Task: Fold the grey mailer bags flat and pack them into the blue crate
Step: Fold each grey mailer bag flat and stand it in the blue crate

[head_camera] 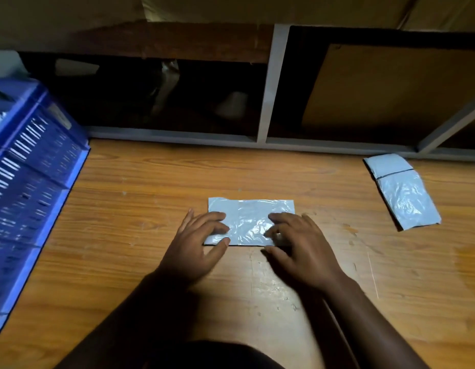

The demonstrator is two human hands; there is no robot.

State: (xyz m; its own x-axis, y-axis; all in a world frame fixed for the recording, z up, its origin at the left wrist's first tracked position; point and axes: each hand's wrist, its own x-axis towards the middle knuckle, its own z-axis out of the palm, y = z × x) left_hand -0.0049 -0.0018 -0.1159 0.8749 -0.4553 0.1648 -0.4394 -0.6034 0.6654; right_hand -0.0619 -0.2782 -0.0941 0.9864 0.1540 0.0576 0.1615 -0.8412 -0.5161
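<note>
A grey mailer bag (251, 215), folded into a flat rectangle, lies on the wooden table in the middle of the view. My left hand (196, 246) presses on its left end with spread fingers. On the bag's right end rests my right hand (300, 246), fingers laid flat over it. A second grey mailer bag (402, 190), folded and crinkled, lies apart at the far right of the table. The blue crate (36, 177) with slotted walls stands at the left edge; some pale content shows at its top, unclear.
The wooden table (151, 182) runs to a grey metal shelf frame (271, 83) at the back. Behind the frame are dark compartments and a brown cardboard sheet (390, 91). Scuffs mark the tabletop near my right wrist.
</note>
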